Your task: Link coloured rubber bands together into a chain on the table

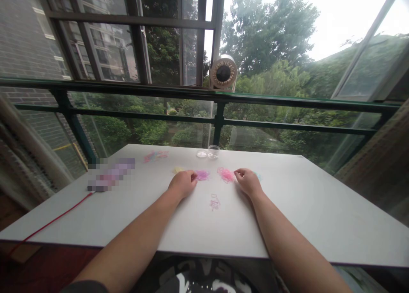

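Observation:
Small piles of coloured bands or rings lie on the white table. My left hand [184, 184] rests at the left edge of the purple pile [203, 175], its fingers closed; whatever they may pinch is too small to make out. Just behind that hand is a yellow pile [178, 170]. My right hand [248, 181] is beside the pink pile [226, 174], fingertips together at its right edge, with any held piece hidden. Partly behind the right hand is a light blue pile [258, 177]. Nearer to me, between my forearms, lies a small group of pale purple pieces [214, 203].
A clear round container [213, 152] and its lid [201, 154] stand at the table's back edge. A mixed-colour pile [156, 156] lies back left. A blurred-out object [111, 175] with a red cable [60, 216] is at left. A fan [223, 72] sits by the railing.

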A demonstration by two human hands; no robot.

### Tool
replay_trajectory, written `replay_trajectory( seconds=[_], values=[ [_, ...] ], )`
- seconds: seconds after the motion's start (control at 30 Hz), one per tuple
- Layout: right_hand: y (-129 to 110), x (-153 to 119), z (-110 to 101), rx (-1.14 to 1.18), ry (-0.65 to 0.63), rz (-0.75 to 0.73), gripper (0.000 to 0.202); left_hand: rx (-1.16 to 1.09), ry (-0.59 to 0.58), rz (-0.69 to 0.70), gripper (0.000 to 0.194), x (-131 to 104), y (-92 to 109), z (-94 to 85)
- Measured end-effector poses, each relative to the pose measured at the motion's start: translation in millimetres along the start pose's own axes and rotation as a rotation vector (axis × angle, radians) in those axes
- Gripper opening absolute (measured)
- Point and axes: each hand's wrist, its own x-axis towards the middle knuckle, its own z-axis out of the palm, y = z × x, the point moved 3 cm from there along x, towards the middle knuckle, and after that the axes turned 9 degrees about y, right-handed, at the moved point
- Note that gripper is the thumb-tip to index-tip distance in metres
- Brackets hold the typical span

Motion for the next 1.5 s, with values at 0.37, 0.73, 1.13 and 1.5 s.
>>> replay_trajectory(
  seconds=[0.37,0.73,1.13,1.5],
  values=[
    [-31,-17,-5,0.206,-0.122,-0.046,0.022,-0.154,-0.014,0.030,0.024,5,-7,-2.3],
    [-67,-41,4,0.262,-0.440,-0.278,0.013,-0.322,-0.066,0.031,0.027,7,-9,2.0],
    [-66,-39,7,0.222,-0.429,-0.290,0.013,-0.359,-0.033,-0.039,0.026,9,-9,-6.1],
    [-63,-39,6,0.276,-0.480,-0.277,0.017,-0.043,-0.036,-0.032,0.019,6,-9,-7.5]
  ],
)
